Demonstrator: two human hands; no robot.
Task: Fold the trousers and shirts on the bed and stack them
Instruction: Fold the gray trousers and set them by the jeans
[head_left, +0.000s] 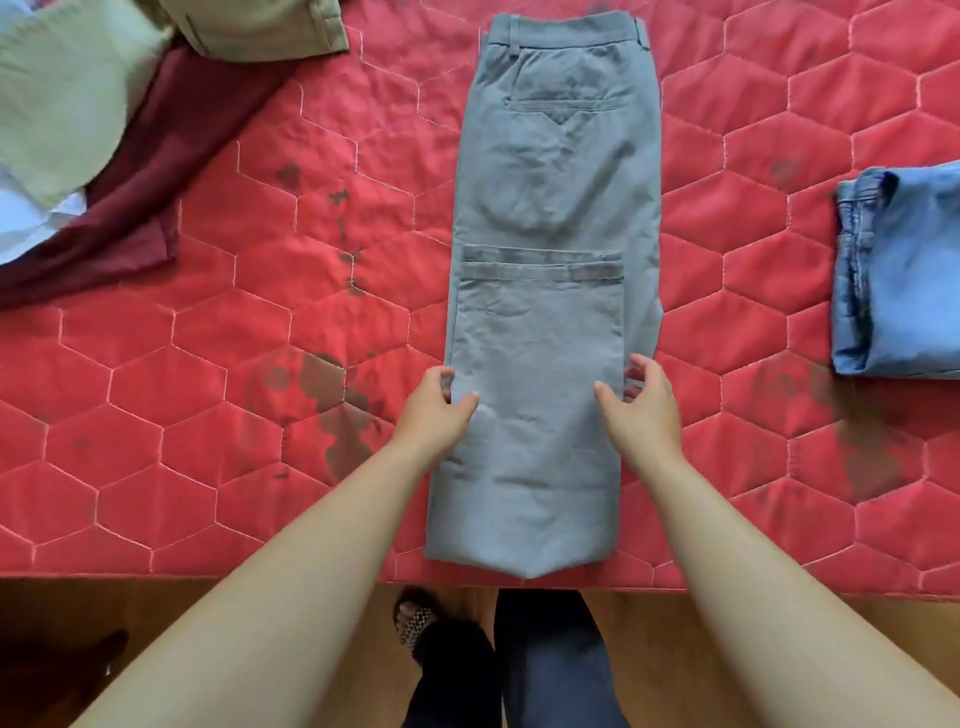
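While the grey trousers lie lengthwise down the middle of the red quilted bed, waistband at the far end, they are only part-folded. Leg lies on leg and the hems are doubled up to about mid-length, so I'd say another fold or two is owed before they make a stackable packet.

Over on the right, a folded blue denim garment sits well apart. It looks finished, and a likely base for the stack. Far left, plenty is waiting: a pale green garment, a maroon cloth and beige trousers lie in a loose, unfolded heap. Early going, by my reckoning!

Now the hands, both at the near half of the grey trousers. The left hand is at the left edge, thumb on top and fingers curled at the edge, pinching the cloth. The right hand is at the right edge, fingers spread and loosely curved, thumb over the fabric, with no firm grip showing.
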